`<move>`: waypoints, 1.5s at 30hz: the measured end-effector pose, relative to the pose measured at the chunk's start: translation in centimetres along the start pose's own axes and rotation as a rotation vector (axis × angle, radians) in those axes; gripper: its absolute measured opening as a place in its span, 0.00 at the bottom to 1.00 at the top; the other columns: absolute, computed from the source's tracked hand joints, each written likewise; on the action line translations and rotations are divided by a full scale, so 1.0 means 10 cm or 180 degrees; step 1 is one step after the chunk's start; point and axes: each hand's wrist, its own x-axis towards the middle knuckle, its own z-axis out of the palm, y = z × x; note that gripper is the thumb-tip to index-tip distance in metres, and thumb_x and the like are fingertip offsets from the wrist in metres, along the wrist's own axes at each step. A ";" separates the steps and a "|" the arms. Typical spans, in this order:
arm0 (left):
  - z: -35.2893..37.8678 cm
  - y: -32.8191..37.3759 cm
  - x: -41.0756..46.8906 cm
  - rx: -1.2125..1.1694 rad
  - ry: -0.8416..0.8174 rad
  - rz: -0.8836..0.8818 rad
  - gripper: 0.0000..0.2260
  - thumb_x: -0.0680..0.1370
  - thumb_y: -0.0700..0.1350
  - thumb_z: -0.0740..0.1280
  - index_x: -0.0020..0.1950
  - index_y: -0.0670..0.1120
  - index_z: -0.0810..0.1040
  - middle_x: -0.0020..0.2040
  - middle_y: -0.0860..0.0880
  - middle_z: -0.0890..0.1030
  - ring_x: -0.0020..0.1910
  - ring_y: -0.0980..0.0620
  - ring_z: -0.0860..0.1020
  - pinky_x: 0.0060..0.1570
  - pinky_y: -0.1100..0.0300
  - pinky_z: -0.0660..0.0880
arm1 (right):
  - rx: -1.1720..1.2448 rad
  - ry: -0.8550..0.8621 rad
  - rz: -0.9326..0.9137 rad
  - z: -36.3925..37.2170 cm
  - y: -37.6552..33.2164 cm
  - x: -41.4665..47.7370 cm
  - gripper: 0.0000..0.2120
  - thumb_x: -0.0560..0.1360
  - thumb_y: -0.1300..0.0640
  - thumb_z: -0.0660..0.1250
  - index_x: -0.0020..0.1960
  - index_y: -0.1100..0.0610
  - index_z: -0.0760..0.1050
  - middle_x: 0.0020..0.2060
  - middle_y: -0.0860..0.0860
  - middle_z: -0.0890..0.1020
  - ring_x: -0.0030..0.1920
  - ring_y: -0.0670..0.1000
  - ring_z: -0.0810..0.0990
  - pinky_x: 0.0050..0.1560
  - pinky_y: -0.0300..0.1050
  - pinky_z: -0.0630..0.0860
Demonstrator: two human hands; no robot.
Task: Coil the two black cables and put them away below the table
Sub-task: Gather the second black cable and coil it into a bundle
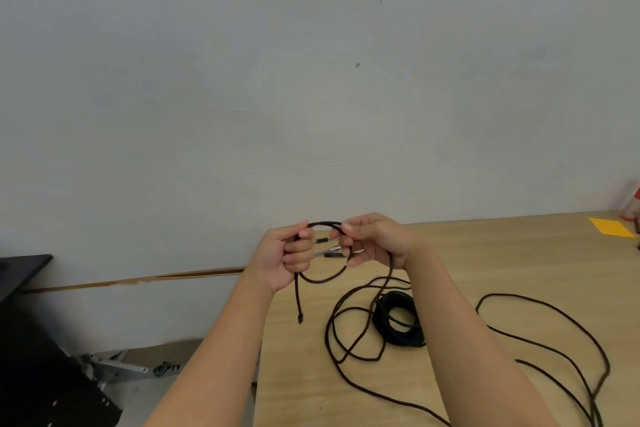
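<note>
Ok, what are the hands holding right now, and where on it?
Both hands grip the loose black cable near one end: left hand and right hand pinch either side of a small first loop, with the connector end dangling below the left.

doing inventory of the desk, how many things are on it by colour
black: 2, a coiled cable and a loose cable whose end both hands hold
orange: 1, a paper
red and white: 1, an object cut off at the edge
total: 4
</note>
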 end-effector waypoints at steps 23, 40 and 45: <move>0.15 0.21 0.09 -0.0880 0.1483 0.1595 0.17 0.83 0.46 0.52 0.35 0.45 0.67 0.19 0.54 0.61 0.16 0.59 0.57 0.15 0.67 0.54 | -0.1253 0.1941 0.0532 0.53 0.55 0.15 0.13 0.80 0.50 0.60 0.46 0.58 0.75 0.33 0.50 0.73 0.27 0.46 0.68 0.26 0.38 0.67; 0.06 -0.16 0.03 0.1020 0.0043 -0.0903 0.27 0.80 0.59 0.49 0.33 0.42 0.72 0.16 0.53 0.62 0.12 0.60 0.57 0.14 0.71 0.51 | -0.2015 0.1142 -0.0406 0.34 -0.08 0.05 0.07 0.66 0.59 0.77 0.40 0.60 0.82 0.26 0.49 0.77 0.25 0.41 0.71 0.30 0.35 0.68; 0.09 -0.09 0.04 0.0365 -0.0237 -0.0585 0.21 0.74 0.56 0.56 0.26 0.46 0.72 0.15 0.55 0.60 0.11 0.61 0.59 0.13 0.71 0.51 | -0.0966 0.1244 -0.0276 0.27 0.18 0.11 0.20 0.75 0.45 0.66 0.50 0.62 0.82 0.43 0.55 0.84 0.46 0.51 0.81 0.48 0.48 0.77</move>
